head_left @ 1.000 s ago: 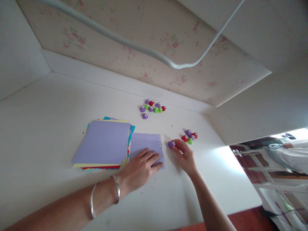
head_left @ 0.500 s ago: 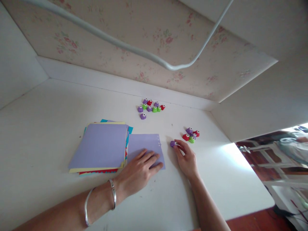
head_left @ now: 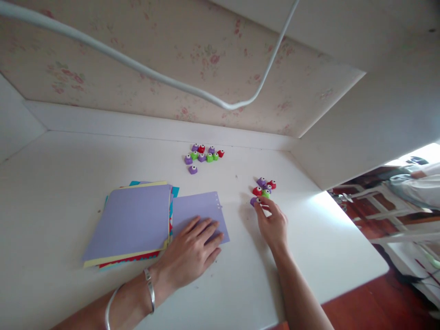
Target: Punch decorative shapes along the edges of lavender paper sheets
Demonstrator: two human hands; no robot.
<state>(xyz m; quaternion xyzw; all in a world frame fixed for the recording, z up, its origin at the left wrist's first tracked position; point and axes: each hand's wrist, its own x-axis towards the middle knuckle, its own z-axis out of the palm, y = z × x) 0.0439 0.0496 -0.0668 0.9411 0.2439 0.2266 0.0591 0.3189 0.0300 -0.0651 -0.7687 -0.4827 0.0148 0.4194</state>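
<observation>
My left hand [head_left: 195, 250] lies flat with fingers spread on a small purple sheet of paper [head_left: 195, 205]. Little punched holes run down that sheet's right edge near the top corner. In my right hand [head_left: 272, 224], thumb and fingertips pinch a small purple paper punch [head_left: 253, 201] with a white-and-black top. Just beyond it sits a small cluster of similar punches: a red punch [head_left: 257, 190], a green punch [head_left: 266, 194], and several more in purple and red. Left of my left hand rests a stack of coloured paper [head_left: 129, 222], purple on top.
Farther back, near the wall, stands a larger group of purple, red and green punches [head_left: 202, 157]. A white cable [head_left: 172, 85] hangs across the top of the view. The white desk [head_left: 330, 247] ends at the right, above a reddish floor [head_left: 364, 298].
My right hand has carried the purple punch away from the paper, closer to the right-hand cluster. My left hand stays on the sheet. The whole view has shifted slightly.
</observation>
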